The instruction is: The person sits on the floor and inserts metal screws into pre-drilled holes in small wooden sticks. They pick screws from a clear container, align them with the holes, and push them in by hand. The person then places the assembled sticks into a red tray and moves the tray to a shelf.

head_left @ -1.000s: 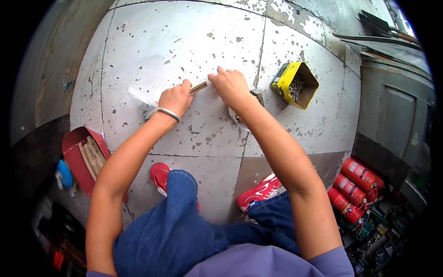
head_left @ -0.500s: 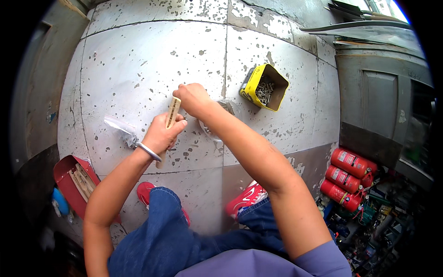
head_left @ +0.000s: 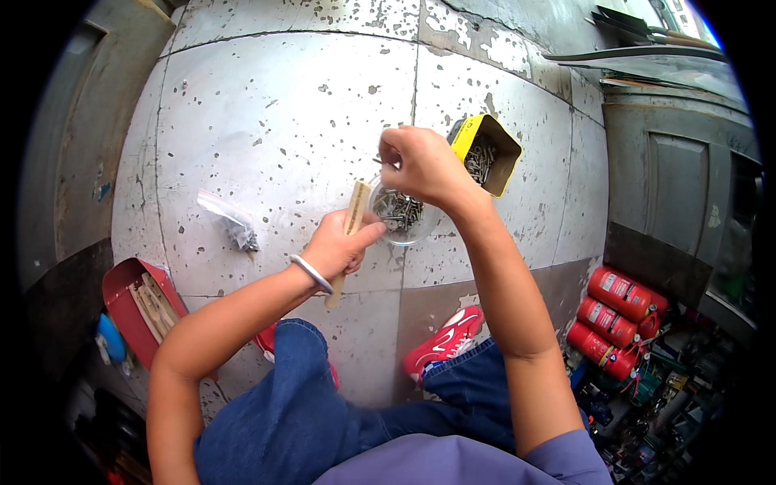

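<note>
— Head view: yellow square tin (head_left: 486, 153) of screws, open, on chipped grey floor (head_left: 275, 113), upper right. Red cylinders (head_left: 618, 319) lower right.
— And the hands?
— Left hand (head_left: 339, 246) wrapped around flat wooden stick (head_left: 347, 234). Right hand (head_left: 420, 166) pinching a thin nail over clear round cup (head_left: 402, 214) of screws. Small plastic bag (head_left: 230, 220) lying left.

We see the left hand (head_left: 338, 246) gripping a wooden stick (head_left: 349, 234), just left of the clear cup (head_left: 402, 217) of screws. Right hand (head_left: 422, 166) sits directly above the cup, fingers pinched on a small screw (head_left: 378, 161). Yellow tin (head_left: 485, 152) of screws lies up-right of the cup, near. Small plastic bag (head_left: 230, 220) well left of it. Red tray (head_left: 139, 305) far lower-left; red canisters (head_left: 618, 319) far lower-right.
</note>
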Demonstrator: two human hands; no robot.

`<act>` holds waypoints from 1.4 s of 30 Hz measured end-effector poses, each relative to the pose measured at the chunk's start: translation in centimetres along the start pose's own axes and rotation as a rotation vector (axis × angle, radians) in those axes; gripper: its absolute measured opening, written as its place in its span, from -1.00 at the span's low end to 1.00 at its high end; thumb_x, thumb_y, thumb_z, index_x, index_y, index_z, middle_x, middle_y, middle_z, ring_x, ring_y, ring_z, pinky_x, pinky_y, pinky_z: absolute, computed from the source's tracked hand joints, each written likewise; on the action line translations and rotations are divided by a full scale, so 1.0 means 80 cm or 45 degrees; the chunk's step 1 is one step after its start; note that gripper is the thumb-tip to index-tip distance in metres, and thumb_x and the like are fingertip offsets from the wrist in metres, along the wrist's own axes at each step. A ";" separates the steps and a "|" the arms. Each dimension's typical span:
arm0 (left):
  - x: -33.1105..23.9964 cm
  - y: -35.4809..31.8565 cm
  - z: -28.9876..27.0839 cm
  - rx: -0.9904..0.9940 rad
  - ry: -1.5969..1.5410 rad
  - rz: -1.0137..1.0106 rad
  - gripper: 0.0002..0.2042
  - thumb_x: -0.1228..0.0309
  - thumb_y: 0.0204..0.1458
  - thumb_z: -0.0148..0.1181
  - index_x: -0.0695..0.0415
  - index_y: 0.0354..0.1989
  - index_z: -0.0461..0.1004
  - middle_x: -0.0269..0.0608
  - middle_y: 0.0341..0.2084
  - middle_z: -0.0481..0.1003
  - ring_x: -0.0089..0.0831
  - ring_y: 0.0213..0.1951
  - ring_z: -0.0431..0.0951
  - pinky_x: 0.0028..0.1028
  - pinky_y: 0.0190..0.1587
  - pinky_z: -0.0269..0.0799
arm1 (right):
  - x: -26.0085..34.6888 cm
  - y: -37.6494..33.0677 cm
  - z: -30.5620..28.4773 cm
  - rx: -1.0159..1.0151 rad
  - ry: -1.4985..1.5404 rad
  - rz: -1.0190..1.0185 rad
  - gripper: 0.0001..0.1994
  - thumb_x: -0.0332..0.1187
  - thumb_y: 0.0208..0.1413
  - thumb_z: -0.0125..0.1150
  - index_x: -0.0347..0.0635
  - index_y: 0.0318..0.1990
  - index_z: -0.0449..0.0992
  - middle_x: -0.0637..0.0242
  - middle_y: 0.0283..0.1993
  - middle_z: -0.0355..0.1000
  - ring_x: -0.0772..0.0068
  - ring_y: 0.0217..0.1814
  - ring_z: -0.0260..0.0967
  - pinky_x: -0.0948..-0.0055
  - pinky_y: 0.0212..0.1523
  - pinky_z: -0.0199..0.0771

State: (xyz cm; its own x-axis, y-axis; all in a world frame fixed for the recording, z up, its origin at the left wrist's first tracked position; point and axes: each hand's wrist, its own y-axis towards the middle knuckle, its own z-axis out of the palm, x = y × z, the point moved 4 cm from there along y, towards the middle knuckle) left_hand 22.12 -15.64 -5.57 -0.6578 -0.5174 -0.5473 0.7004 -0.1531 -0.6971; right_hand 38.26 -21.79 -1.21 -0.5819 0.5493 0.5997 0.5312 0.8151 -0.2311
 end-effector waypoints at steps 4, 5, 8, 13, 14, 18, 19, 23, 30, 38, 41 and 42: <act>-0.008 0.014 0.019 0.148 0.001 -0.066 -0.65 0.34 0.11 0.11 0.31 -0.01 0.33 -0.46 -0.78 0.19 -0.66 -0.80 0.14 -0.58 -0.74 0.07 | -0.030 -0.073 -0.005 0.026 0.182 0.205 -0.86 -0.49 -0.13 0.24 -0.32 -0.39 0.45 0.21 -0.49 0.36 0.38 -0.50 0.36 0.44 -0.43 0.37; -0.007 0.017 0.014 0.180 -0.057 -0.076 -0.65 0.34 0.12 0.09 0.29 0.01 0.32 -0.48 -0.80 0.16 -0.66 -0.81 0.10 -0.59 -0.75 0.05 | -0.031 -0.085 0.001 -0.010 0.214 0.252 -0.85 -0.49 -0.09 0.26 -0.32 -0.34 0.47 0.22 -0.45 0.37 0.41 -0.50 0.36 0.45 -0.43 0.38; -0.018 0.001 -0.001 0.263 -0.467 -0.088 -0.58 0.49 0.04 -0.04 0.37 0.11 0.25 -0.21 -0.46 0.42 -0.51 -0.43 0.45 -0.52 -0.33 0.44 | -0.004 -0.105 0.009 -0.279 0.291 0.244 -0.85 -0.54 -0.05 0.25 -0.28 -0.27 0.49 0.24 -0.38 0.39 0.49 -0.54 0.31 0.52 -0.49 0.34; -0.030 -0.044 -0.025 0.471 -0.890 0.067 -0.30 0.58 -0.20 -0.07 0.44 0.26 0.01 0.06 0.08 0.29 -0.30 0.20 0.27 -0.32 0.32 0.07 | 0.093 -0.104 0.027 -0.444 0.523 0.006 -0.78 -0.59 -0.06 0.23 -0.18 -0.21 0.51 0.28 -0.34 0.41 0.37 -0.48 0.39 0.45 -0.51 0.40; -0.035 -0.054 -0.026 0.518 -0.862 0.059 -0.24 0.54 -0.23 -0.04 0.43 0.29 -0.06 0.04 0.12 0.26 -0.27 0.23 0.22 -0.32 0.36 -0.06 | 0.104 -0.101 0.037 -0.514 0.479 -0.038 -0.75 -0.58 -0.07 0.24 -0.18 -0.18 0.51 0.30 -0.35 0.40 0.37 -0.46 0.41 0.45 -0.50 0.42; -0.042 -0.076 -0.030 0.516 -0.839 0.143 -0.30 0.53 -0.17 -0.05 0.43 0.27 0.00 0.04 0.14 0.23 -0.28 0.23 0.21 -0.29 0.35 -0.01 | 0.119 -0.093 0.047 -0.514 0.262 -0.143 -0.76 -0.57 -0.09 0.26 -0.18 -0.20 0.53 0.30 -0.38 0.40 0.36 -0.45 0.42 0.47 -0.48 0.44; -0.041 -0.077 -0.031 0.442 -0.749 0.138 -0.33 0.52 -0.13 -0.04 0.44 0.26 0.01 0.04 0.14 0.22 -0.28 0.23 0.22 -0.29 0.33 0.04 | 0.117 -0.093 0.046 -0.483 0.314 -0.140 -0.77 -0.58 -0.08 0.27 -0.18 -0.21 0.54 0.31 -0.37 0.40 0.40 -0.45 0.42 0.49 -0.47 0.45; -0.035 -0.080 -0.036 0.094 -0.349 0.191 -0.60 0.43 0.08 0.10 0.35 0.07 0.28 -0.08 -0.17 0.43 -0.48 -0.20 0.47 -0.50 -0.17 0.45 | 0.108 -0.096 0.034 -0.423 0.514 -0.043 -0.81 -0.59 -0.10 0.30 -0.21 -0.27 0.55 0.31 -0.36 0.44 0.46 -0.44 0.43 0.54 -0.46 0.44; -0.045 -0.093 -0.035 -0.208 0.120 0.395 -0.84 0.43 0.06 0.21 0.24 -0.24 0.47 -0.30 -0.48 0.51 -0.67 -0.52 0.42 -0.65 -0.48 0.33 | 0.095 -0.104 0.038 -0.196 1.017 0.244 -0.87 -0.52 0.02 0.25 -0.27 -0.27 0.45 0.33 -0.40 0.44 0.56 -0.43 0.40 0.57 -0.44 0.39; -0.043 -0.100 -0.038 -0.266 0.272 0.532 -0.86 0.48 0.04 0.21 0.26 -0.26 0.48 -0.26 -0.41 0.54 -0.59 -0.36 0.52 -0.58 -0.28 0.43 | 0.096 -0.103 0.061 0.078 1.620 0.387 -0.87 -0.40 0.20 0.07 -0.25 -0.20 0.34 0.34 -0.35 0.40 0.60 -0.38 0.38 0.61 -0.43 0.38; -0.041 -0.101 -0.041 -0.274 0.287 0.490 -0.86 0.48 0.04 0.21 0.26 -0.26 0.48 -0.25 -0.41 0.54 -0.56 -0.35 0.53 -0.56 -0.27 0.44 | 0.087 -0.104 0.069 0.197 1.655 0.387 -0.86 -0.40 0.20 0.06 -0.28 -0.19 0.31 0.31 -0.32 0.40 0.58 -0.35 0.39 0.60 -0.42 0.38; -0.040 -0.100 -0.042 -0.273 0.304 0.461 -0.86 0.48 0.04 0.21 0.26 -0.26 0.48 -0.24 -0.40 0.54 -0.55 -0.34 0.53 -0.56 -0.26 0.45 | 0.088 -0.104 0.070 0.152 1.642 0.364 -0.86 -0.40 0.21 0.06 -0.28 -0.19 0.32 0.31 -0.32 0.40 0.58 -0.35 0.39 0.59 -0.41 0.39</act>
State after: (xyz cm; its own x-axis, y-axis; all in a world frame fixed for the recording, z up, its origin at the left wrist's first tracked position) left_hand 17.68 -9.94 0.21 -0.4450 -0.2937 -0.8460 0.8399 0.1909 -0.5081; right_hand 26.30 -23.71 0.64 0.5738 0.1896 0.7967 0.4408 0.7484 -0.4956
